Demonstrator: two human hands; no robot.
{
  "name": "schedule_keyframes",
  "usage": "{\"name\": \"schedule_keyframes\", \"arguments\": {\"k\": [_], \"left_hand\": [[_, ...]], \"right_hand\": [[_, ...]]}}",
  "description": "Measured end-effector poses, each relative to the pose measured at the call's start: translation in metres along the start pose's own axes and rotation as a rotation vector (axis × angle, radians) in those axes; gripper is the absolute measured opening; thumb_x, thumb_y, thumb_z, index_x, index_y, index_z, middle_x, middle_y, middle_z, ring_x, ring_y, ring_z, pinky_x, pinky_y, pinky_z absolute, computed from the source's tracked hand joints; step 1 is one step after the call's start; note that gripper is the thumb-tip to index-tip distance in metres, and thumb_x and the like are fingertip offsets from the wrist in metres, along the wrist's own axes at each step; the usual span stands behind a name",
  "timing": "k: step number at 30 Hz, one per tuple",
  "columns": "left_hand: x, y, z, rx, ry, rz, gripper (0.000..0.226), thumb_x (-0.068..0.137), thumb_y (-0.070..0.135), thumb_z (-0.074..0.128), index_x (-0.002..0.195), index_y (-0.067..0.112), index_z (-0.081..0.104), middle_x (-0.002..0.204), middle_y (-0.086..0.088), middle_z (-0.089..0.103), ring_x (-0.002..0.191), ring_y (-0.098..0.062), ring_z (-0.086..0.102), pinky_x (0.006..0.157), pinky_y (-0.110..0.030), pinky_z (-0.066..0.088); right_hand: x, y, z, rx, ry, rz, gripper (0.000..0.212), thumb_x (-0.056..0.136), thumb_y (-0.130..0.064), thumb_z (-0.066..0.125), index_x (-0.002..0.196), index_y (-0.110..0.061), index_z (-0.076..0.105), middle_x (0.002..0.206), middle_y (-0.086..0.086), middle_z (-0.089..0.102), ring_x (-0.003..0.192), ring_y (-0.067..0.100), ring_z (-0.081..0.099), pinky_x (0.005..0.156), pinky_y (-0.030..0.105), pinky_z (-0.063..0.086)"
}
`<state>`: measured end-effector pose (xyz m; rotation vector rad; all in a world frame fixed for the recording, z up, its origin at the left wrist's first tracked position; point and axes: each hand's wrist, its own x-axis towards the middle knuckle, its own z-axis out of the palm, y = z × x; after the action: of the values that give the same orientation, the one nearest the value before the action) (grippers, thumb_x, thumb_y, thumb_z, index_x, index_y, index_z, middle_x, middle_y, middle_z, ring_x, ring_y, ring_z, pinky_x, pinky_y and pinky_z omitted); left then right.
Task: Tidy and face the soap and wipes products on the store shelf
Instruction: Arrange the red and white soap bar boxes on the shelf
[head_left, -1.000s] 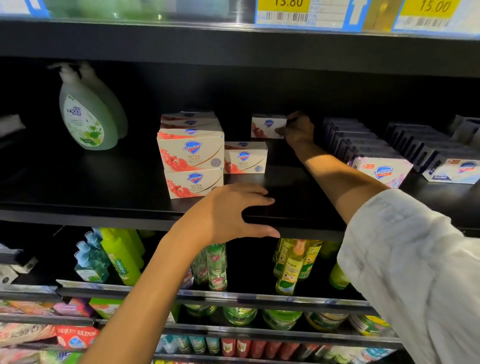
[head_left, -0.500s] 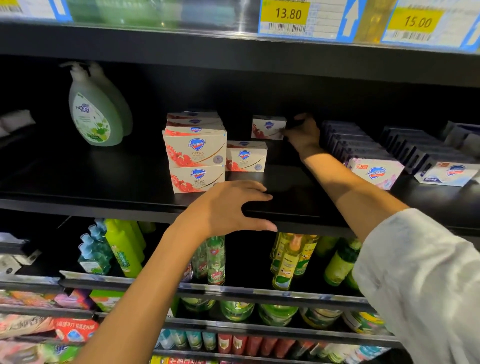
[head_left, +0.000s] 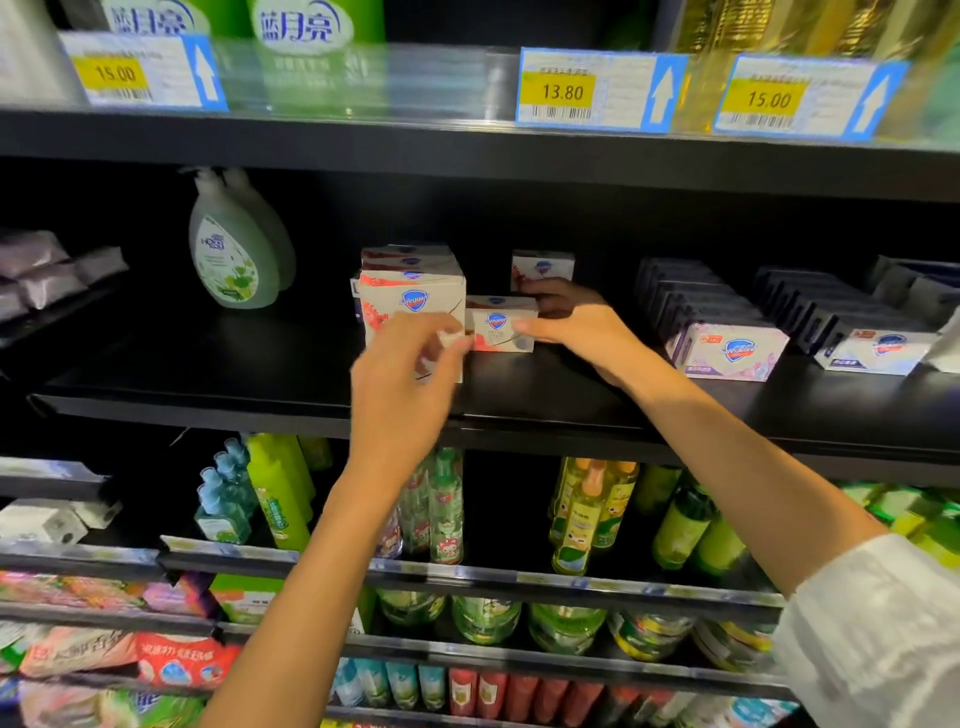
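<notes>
Both of your hands are meeting at one small soap box (head_left: 500, 325) on the black shelf (head_left: 208, 374). Your right hand (head_left: 576, 325) is wrapping around its right end, thumb on the front and fingers (head_left: 550, 291) curling behind, so it is gripping the box. Your left hand (head_left: 402, 374) is pinching at the box's left edge, but it looks blurry, so you cannot tell if it is really holding on.

That small box is a cardboard brick shape, cream with red fruit and a blue badge. It is sitting on the shelf, touching the right side of a taller stack of soap boxes (head_left: 413, 296) with the same look. One more little box (head_left: 543, 267) is sitting farther back, behind your right fingers.

To the left, two rounded green soap bottles (head_left: 234, 254) with pump tops are standing upright. To the right, a pale purple soap box (head_left: 727, 353) is lying in front of a row of dark boxes (head_left: 691, 296). Shiny price tags (head_left: 597, 91) are hanging on the shelf above.
</notes>
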<state>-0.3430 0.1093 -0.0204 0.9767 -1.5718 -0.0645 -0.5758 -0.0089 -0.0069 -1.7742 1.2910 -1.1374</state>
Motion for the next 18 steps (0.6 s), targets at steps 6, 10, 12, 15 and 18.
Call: {"name": "schedule_keyframes", "arguments": {"k": [6, 10, 12, 15, 18], "left_hand": [[0.022, -0.023, -0.019, 0.121, 0.156, -0.16, 0.057, 0.09, 0.023, 0.079, 0.141, 0.02, 0.055, 0.123, 0.004, 0.044, 0.116, -0.026, 0.054, 0.098, -0.037, 0.05], [0.033, -0.032, -0.016, 0.043, 0.007, -0.321, 0.078, 0.089, 0.027, 0.082, 0.156, 0.023, 0.042, 0.144, 0.001, 0.044, 0.132, -0.012, 0.049, 0.11, -0.028, 0.045], [0.033, -0.032, -0.015, 0.024, -0.005, -0.362, 0.077, 0.09, 0.022, 0.081, 0.156, 0.024, 0.042, 0.147, 0.002, 0.051, 0.13, -0.006, 0.053, 0.107, -0.025, 0.049], [0.031, -0.028, -0.015, -0.017, 0.012, -0.374, 0.07, 0.091, 0.017, 0.08, 0.152, 0.025, 0.047, 0.141, 0.006, 0.062, 0.123, -0.003, 0.06, 0.093, -0.014, 0.054], [0.029, -0.026, -0.018, -0.038, 0.038, -0.376, 0.066, 0.091, 0.016, 0.081, 0.149, 0.026, 0.051, 0.137, 0.006, 0.065, 0.116, 0.0, 0.061, 0.082, -0.006, 0.053]], "right_hand": [[0.005, 0.004, 0.007, -0.112, 0.05, -0.048, 0.064, 0.08, -0.013, 0.09, 0.138, -0.012, 0.063, 0.13, 0.008, 0.069, 0.111, 0.015, 0.068, 0.09, 0.024, 0.059], [0.001, 0.005, 0.008, -0.111, 0.061, -0.02, 0.059, 0.082, -0.013, 0.088, 0.136, -0.013, 0.064, 0.125, 0.006, 0.07, 0.111, 0.017, 0.07, 0.086, 0.024, 0.061], [-0.002, 0.005, 0.006, -0.109, 0.053, -0.022, 0.055, 0.083, -0.011, 0.086, 0.134, -0.013, 0.065, 0.12, 0.005, 0.07, 0.103, 0.011, 0.069, 0.075, 0.015, 0.058], [-0.005, 0.006, 0.006, -0.092, 0.054, -0.035, 0.051, 0.083, -0.008, 0.086, 0.13, -0.012, 0.066, 0.117, 0.005, 0.072, 0.099, 0.006, 0.069, 0.073, 0.014, 0.058], [-0.007, 0.009, 0.004, -0.078, 0.069, -0.046, 0.049, 0.083, -0.007, 0.085, 0.128, -0.012, 0.067, 0.119, 0.006, 0.072, 0.106, 0.013, 0.07, 0.077, 0.017, 0.06]]}}
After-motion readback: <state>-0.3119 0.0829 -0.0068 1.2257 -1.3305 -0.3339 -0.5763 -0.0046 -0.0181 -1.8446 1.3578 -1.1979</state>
